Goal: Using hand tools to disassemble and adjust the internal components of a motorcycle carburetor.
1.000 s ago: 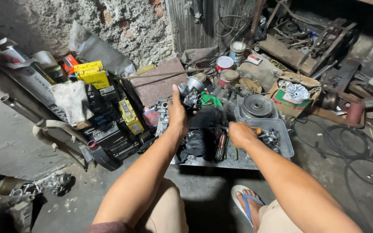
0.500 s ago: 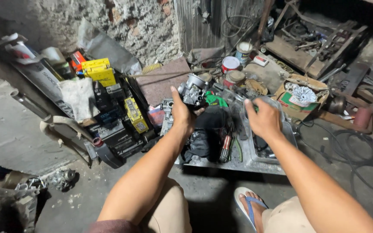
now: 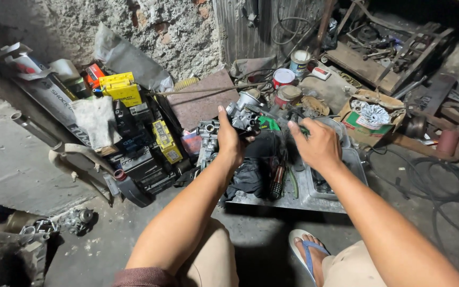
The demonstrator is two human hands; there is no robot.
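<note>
Metal is filling the left hand [image 3: 228, 142]: its fingers are wrapping a grey carburettor [image 3: 243, 116], holding it up over the near-left part of a steel tray [image 3: 303, 195]. Just right of it, the right hand [image 3: 317, 144] is hovering above the tray with fingers loosely curled and holding nothing, its fingertips pointing toward a green tool [image 3: 265, 124]. Under the hands a black cloth [image 3: 251, 174] is lying in the tray. Yellow boxes [image 3: 119, 87] are leaning against the rough wall at the left, well apart
</note>
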